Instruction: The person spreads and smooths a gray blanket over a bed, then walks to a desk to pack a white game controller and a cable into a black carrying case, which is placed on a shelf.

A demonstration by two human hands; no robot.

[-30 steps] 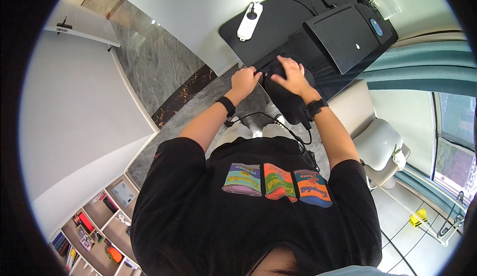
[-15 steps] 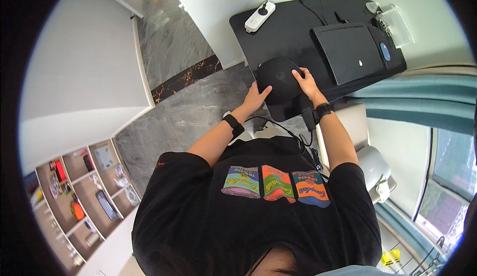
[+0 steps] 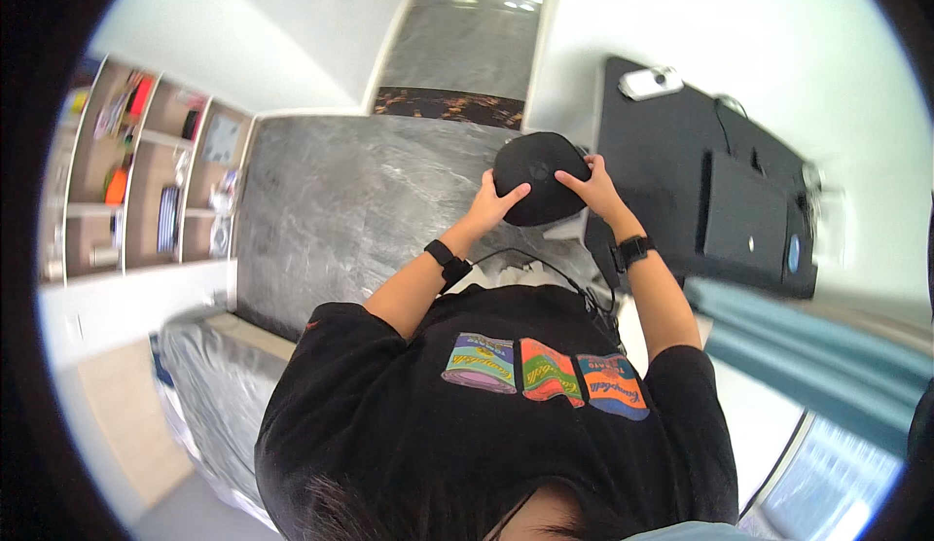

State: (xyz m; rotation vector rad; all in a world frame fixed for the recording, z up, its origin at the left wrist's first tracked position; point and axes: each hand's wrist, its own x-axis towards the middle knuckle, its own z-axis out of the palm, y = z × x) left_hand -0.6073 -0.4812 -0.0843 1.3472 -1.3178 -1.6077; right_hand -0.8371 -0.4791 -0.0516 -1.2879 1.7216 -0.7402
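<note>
A black, rounded case (image 3: pixel 541 163) with a faint round emblem on top is held out in front of me, just off the left end of the black desk (image 3: pixel 662 142). My left hand (image 3: pixel 493 202) grips its near left side, thumb lying on top. On the near right side my right hand (image 3: pixel 595 189) has hold of it too, its thumb pointing inward across the surface. The fingers underneath are hidden by the case.
On the desk are a white power strip (image 3: pixel 650 83), a closed dark laptop (image 3: pixel 744 212) and a blue mouse (image 3: pixel 794 253). Open shelves (image 3: pixel 146 191) stand far left, above a grey-covered bed (image 3: pixel 209 376). A black cable (image 3: pixel 545 261) runs near my waist. Teal curtains (image 3: pixel 808 346) hang at right.
The view has turned left. Both hands have brought the case from over the desk's left end to above the grey floor beside it, still gripping its two sides.
</note>
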